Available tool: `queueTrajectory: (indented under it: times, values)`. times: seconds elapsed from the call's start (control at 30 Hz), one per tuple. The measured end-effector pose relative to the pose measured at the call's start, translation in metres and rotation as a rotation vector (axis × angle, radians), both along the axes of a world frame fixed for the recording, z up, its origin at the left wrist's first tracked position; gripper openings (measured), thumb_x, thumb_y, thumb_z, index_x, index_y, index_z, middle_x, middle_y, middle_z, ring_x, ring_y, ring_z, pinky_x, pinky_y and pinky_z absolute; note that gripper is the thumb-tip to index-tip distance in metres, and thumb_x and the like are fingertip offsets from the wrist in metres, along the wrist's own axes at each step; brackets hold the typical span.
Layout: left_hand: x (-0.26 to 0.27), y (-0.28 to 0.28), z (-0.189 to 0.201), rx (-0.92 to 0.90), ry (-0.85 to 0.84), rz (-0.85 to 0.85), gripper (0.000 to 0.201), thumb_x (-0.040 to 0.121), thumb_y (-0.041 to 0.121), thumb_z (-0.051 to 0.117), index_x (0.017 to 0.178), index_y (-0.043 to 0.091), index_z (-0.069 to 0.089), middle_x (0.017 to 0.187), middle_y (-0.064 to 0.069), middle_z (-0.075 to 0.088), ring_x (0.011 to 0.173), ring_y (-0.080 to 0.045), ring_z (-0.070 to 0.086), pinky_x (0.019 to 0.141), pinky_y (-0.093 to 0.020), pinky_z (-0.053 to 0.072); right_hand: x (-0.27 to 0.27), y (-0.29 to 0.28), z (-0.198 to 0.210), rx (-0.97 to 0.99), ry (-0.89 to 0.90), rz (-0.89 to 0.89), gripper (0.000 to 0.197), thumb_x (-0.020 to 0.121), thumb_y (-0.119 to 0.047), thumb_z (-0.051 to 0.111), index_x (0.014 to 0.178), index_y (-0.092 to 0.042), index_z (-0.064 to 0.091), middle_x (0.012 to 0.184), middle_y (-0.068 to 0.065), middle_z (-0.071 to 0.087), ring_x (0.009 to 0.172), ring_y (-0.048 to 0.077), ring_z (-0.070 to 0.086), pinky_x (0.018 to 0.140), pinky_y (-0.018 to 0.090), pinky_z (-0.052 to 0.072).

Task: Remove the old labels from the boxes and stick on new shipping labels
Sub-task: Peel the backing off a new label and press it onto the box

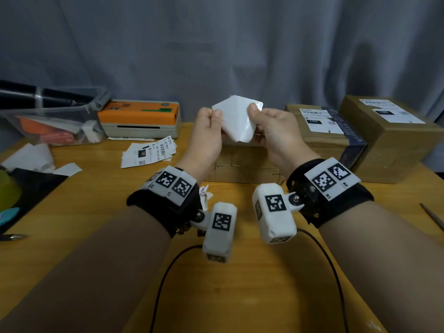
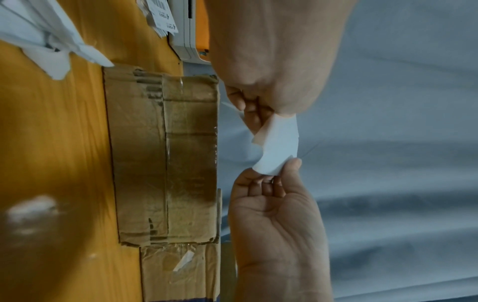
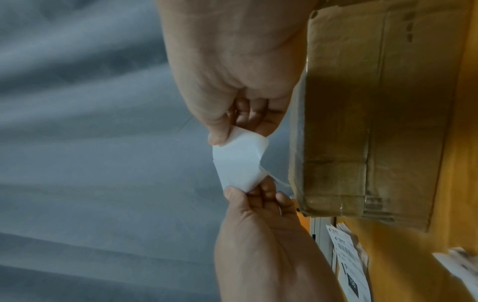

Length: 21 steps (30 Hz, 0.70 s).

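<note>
While both hands pinch it, label hangs between grips.

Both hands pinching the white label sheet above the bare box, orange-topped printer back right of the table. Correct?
One error: the orange-topped label printer sits at the back left of the wooden table, as the head view shows. The rest holds: left hand and right hand both pinch the white label sheet above the bare brown cardboard box.

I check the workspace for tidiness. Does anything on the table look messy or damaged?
Yes. Loose printed labels lie scattered before the label printer, white paper scraps litter the table's left side, and the bare box shows torn tape.
</note>
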<state>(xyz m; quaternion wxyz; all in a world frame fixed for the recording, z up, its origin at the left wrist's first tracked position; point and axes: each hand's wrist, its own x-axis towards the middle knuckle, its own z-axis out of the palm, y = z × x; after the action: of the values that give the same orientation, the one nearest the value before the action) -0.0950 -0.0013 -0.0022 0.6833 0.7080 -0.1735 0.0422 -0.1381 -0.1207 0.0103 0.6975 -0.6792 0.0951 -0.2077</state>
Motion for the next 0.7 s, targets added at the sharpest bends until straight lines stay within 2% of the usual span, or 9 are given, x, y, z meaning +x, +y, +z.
queueTrajectory:
  times: [0.1, 0.17, 0.27, 0.37, 0.43, 0.5, 0.57, 0.63, 0.7]
  values:
    - [0.000, 0.000, -0.002, -0.013, 0.020, 0.027, 0.017, 0.102, 0.027, 0.033, 0.105, 0.012, 0.043, 0.092, 0.009, 0.050, 0.083, -0.001, 0.051, 0.062, -0.006, 0.043, 0.001, 0.003, -0.003, -0.013, -0.019, -0.018, 0.023, 0.091, -0.030, 0.061, 0.081, -0.010, 0.068, 0.093, 0.013, 0.072, 0.088, 0.027, 0.069, 0.079, 0.044, 0.057]
    - [-0.002, -0.002, -0.001, -0.058, 0.055, 0.007, 0.023, 0.101, 0.031, 0.037, 0.106, 0.010, 0.047, 0.093, 0.006, 0.056, 0.083, -0.003, 0.057, 0.062, -0.008, 0.047, 0.003, 0.004, -0.005, -0.047, -0.057, -0.063, 0.023, 0.090, -0.030, 0.062, 0.075, -0.014, 0.068, 0.085, 0.012, 0.072, 0.081, 0.027, 0.068, 0.075, 0.045, 0.056]
    - [-0.008, -0.002, 0.001, -0.054, 0.082, -0.119, 0.026, 0.095, 0.030, 0.051, 0.107, 0.007, 0.055, 0.086, 0.005, 0.066, 0.072, 0.002, 0.064, 0.061, -0.010, 0.049, 0.002, 0.001, -0.003, -0.071, -0.083, -0.088, 0.025, 0.091, -0.029, 0.061, 0.072, -0.014, 0.066, 0.077, 0.009, 0.068, 0.071, 0.021, 0.064, 0.063, 0.035, 0.053]
    - [-0.010, -0.003, 0.002, -0.028, 0.067, -0.174, 0.016, 0.092, 0.021, 0.058, 0.104, 0.010, 0.060, 0.088, 0.005, 0.067, 0.077, 0.000, 0.063, 0.065, -0.010, 0.049, 0.001, -0.004, 0.002, 0.031, -0.024, -0.011, 0.024, 0.094, -0.031, 0.056, 0.090, -0.009, 0.066, 0.086, 0.009, 0.068, 0.078, 0.020, 0.066, 0.063, 0.032, 0.055]
    - [-0.009, -0.004, 0.004, -0.043, 0.062, -0.142, 0.017, 0.093, 0.020, 0.056, 0.105, 0.009, 0.060, 0.087, 0.005, 0.065, 0.077, 0.000, 0.061, 0.063, -0.009, 0.048, 0.000, -0.005, 0.004, 0.165, 0.006, 0.103, 0.035, 0.095, -0.035, 0.053, 0.110, -0.005, 0.063, 0.097, 0.010, 0.068, 0.086, 0.021, 0.068, 0.066, 0.035, 0.058]
    - [-0.008, -0.005, 0.006, -0.020, 0.035, -0.106, 0.015, 0.094, 0.020, 0.055, 0.101, 0.008, 0.060, 0.084, 0.004, 0.065, 0.073, 0.000, 0.060, 0.061, -0.009, 0.049, -0.002, -0.007, 0.004, 0.191, 0.009, 0.163, 0.045, 0.092, -0.040, 0.055, 0.117, -0.004, 0.061, 0.103, 0.012, 0.068, 0.088, 0.020, 0.069, 0.067, 0.033, 0.058]
    - [-0.008, -0.006, 0.006, 0.004, 0.003, -0.093, 0.016, 0.094, 0.022, 0.056, 0.099, 0.008, 0.060, 0.083, 0.001, 0.066, 0.073, -0.004, 0.061, 0.062, -0.013, 0.050, -0.005, -0.006, 0.002, 0.062, -0.020, 0.150, 0.033, 0.090, -0.033, 0.061, 0.105, -0.004, 0.066, 0.100, 0.013, 0.070, 0.087, 0.021, 0.070, 0.073, 0.033, 0.059]
    - [-0.009, -0.006, 0.005, 0.007, -0.024, -0.092, 0.016, 0.093, 0.023, 0.056, 0.100, 0.009, 0.060, 0.087, 0.000, 0.067, 0.074, -0.004, 0.062, 0.063, -0.014, 0.051, -0.008, -0.005, 0.000, -0.016, -0.050, 0.076, 0.015, 0.089, -0.021, 0.064, 0.089, -0.007, 0.068, 0.088, 0.010, 0.070, 0.079, 0.017, 0.069, 0.067, 0.028, 0.057]
    - [-0.010, -0.006, 0.007, -0.032, -0.022, -0.104, 0.016, 0.094, 0.022, 0.055, 0.102, 0.009, 0.059, 0.089, 0.001, 0.068, 0.075, -0.001, 0.063, 0.063, -0.013, 0.050, -0.007, -0.008, 0.001, -0.011, -0.049, 0.038, 0.012, 0.089, -0.019, 0.065, 0.082, -0.010, 0.068, 0.079, 0.005, 0.069, 0.071, 0.012, 0.065, 0.060, 0.023, 0.053]
